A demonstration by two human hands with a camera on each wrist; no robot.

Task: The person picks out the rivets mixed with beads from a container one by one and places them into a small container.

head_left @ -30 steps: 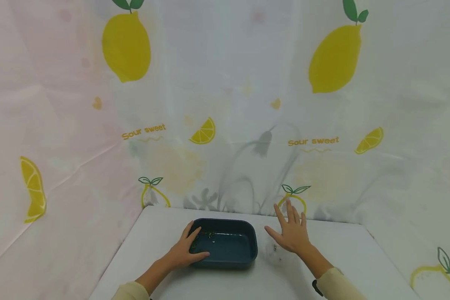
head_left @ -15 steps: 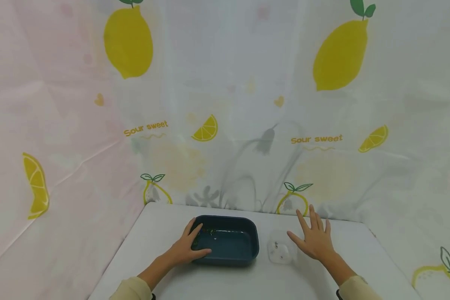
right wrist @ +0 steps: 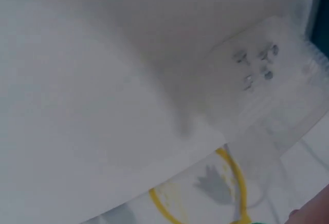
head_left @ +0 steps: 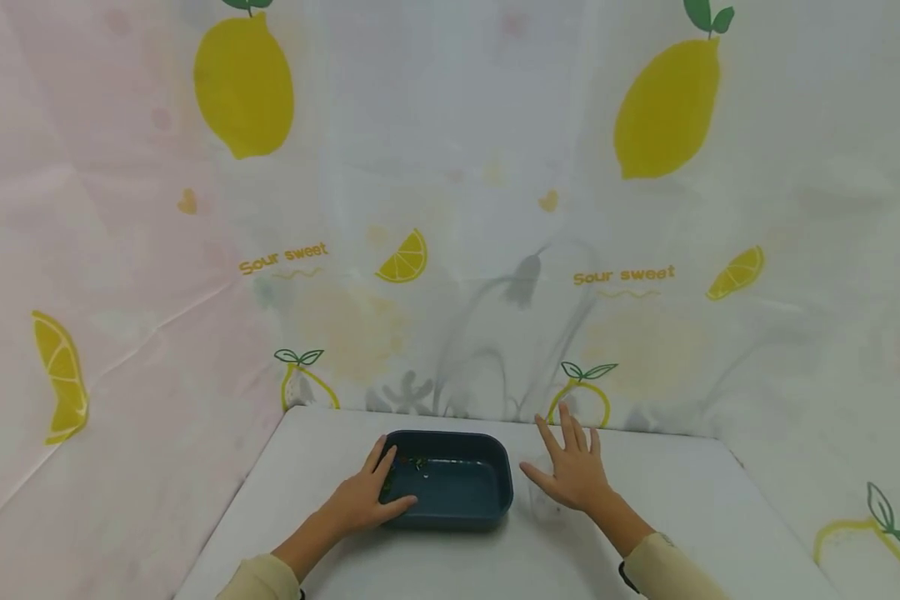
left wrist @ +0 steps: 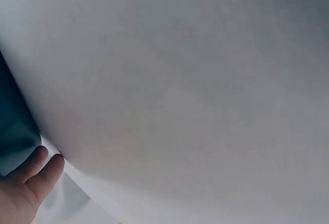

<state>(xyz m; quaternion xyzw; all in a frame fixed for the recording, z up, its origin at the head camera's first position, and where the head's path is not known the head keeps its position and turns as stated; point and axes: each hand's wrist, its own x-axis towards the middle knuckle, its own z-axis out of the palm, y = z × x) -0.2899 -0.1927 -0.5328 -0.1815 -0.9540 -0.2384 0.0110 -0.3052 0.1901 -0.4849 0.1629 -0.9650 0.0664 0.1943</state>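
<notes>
A dark blue rectangular basin [head_left: 450, 492] sits on the white table, with small colourful bits [head_left: 420, 463] inside near its left end. My left hand [head_left: 360, 500] rests on the basin's left end, fingers and thumb spread and fairly straight. To the right of the basin my right hand [head_left: 573, 475] hovers with its fingers spread, holding nothing. Partly hidden beneath it is a clear plastic container [head_left: 543, 507]. In the right wrist view, several small shiny metal pieces with round heads [right wrist: 268, 73] lie in this clear container; their exact kind is blurred.
The white table [head_left: 690, 508] reaches back to a hanging cloth [head_left: 450, 208] printed with lemons. The cloth also rises along the left and right sides. A yellow lemon outline [right wrist: 236, 178] on it shows past the table edge in the right wrist view.
My right hand first moved right, uncovering the clear container, and then came back left over it. The left hand has stayed on the basin. The head view shifts slightly.
</notes>
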